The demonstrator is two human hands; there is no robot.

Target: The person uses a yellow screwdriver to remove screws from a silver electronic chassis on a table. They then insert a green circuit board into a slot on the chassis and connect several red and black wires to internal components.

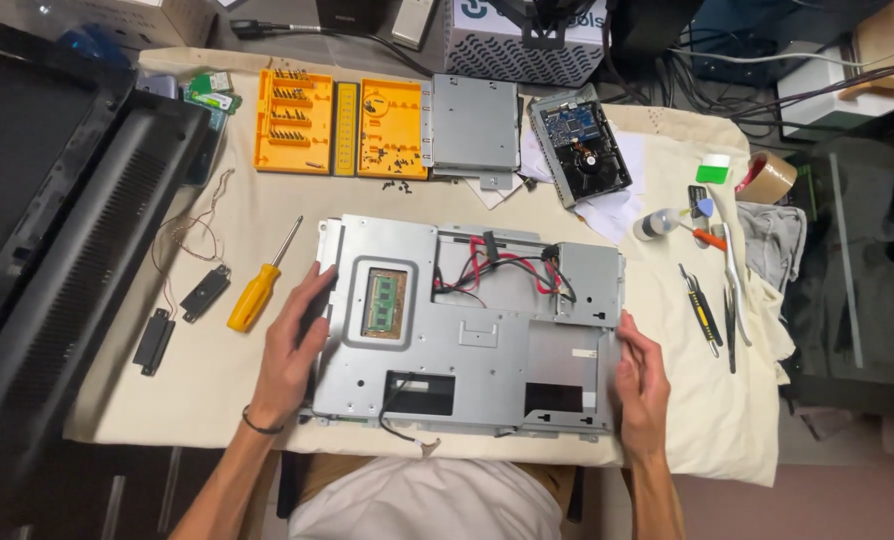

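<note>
The metal chassis lies flat on the cloth at the table's near middle. The left hand grips its left edge, fingers curled over the rim; the right hand clasps its right edge. A yellow screwdriver lies just left. Farther off sit an orange bit case and a smaller drive.
</note>
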